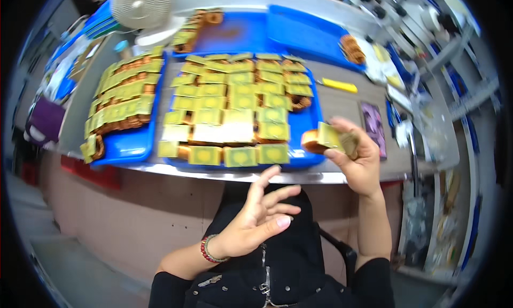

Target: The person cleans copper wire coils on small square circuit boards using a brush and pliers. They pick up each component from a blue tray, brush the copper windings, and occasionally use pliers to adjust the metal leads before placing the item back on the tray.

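Note:
In my right hand (364, 166), raised over the front right of the bench, is a copper wire coil (312, 139) with yellow-green square pieces on it. Thumb and fingers close round its right end and hide part of it. My left hand (256, 218), wearing a beaded bracelet, hovers below the bench edge with fingers spread and nothing in them. Just beyond it lies a blue tray (309, 159) carrying rows of similar coils (242, 102) faced with yellow squares. To the left, another blue tray (128, 156) bears more coils (123, 94) packed in rows.
Behind stand two more blue trays (302, 32), with a few coils at their sides. A yellow-handled tool (339, 85) and a purple phone-shaped object (373, 127) lie on the right of the bench. A white fan (141, 7) is at the back left.

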`<state>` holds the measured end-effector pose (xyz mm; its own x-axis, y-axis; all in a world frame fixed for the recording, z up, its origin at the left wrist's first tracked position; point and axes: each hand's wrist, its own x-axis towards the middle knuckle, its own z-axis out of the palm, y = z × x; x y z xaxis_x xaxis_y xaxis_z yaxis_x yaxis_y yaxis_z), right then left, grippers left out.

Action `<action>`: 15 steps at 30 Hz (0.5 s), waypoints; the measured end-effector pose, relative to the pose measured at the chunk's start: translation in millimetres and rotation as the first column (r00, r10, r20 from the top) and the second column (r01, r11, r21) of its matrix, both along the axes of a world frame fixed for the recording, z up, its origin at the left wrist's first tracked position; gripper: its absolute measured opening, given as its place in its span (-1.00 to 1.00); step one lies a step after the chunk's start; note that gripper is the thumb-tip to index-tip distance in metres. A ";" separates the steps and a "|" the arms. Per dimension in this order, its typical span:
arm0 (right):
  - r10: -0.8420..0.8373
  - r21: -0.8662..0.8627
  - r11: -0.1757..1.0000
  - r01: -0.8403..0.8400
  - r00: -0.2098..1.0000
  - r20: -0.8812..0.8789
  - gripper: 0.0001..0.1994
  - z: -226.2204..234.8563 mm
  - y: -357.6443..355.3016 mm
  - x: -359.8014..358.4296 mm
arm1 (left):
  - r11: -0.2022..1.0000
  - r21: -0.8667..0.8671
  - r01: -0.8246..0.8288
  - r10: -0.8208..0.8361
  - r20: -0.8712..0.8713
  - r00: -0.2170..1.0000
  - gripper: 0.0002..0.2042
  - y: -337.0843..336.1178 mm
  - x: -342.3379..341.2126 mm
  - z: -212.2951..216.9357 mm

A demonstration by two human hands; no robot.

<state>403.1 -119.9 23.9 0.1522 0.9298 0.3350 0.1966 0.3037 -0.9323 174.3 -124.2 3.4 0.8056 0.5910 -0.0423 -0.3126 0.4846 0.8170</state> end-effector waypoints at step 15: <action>-0.224 0.145 0.974 0.172 0.790 0.571 -0.50 -57.4 79.3 26.1 | -0.180 0.966 -0.186 0.959 0.130 -0.251 -0.48 82.8 -162.7 -34.5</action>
<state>429.1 -40.6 -33.5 0.0832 0.8665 0.4921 0.7562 0.2667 -0.5975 11.7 -41.4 -31.2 -0.3520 0.6572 0.6665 0.7643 -0.2092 0.6100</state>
